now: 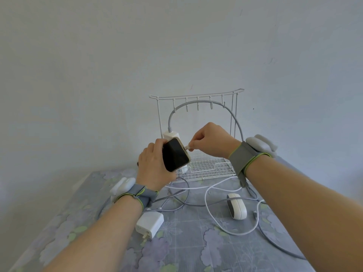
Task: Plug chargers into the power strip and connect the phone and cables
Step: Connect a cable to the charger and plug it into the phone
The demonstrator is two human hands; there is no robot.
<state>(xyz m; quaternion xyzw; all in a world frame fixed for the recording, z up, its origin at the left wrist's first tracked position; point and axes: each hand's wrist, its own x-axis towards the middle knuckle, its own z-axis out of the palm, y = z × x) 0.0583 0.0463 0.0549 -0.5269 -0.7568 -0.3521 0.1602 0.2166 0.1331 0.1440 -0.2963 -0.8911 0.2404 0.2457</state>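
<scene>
My left hand (152, 169) grips a black-screened phone (175, 155) with a gold rim, held up above the table with its end turned to the right. My right hand (211, 141) pinches a white cable plug (188, 148) right at the phone's port. Behind the phone stands a white power strip (170, 135), mostly hidden, with a grey cord (196, 104) arching up from its top. A loose white charger brick (150, 224) lies on the table by my left wrist, prongs toward me.
A white wire rack (206, 165) with a row of hooks stands against the wall. White and grey cables (208, 209) loop across the floral tablecloth (196, 250). A white and grey oval case (236, 208) lies to the right. The table's left edge runs diagonally.
</scene>
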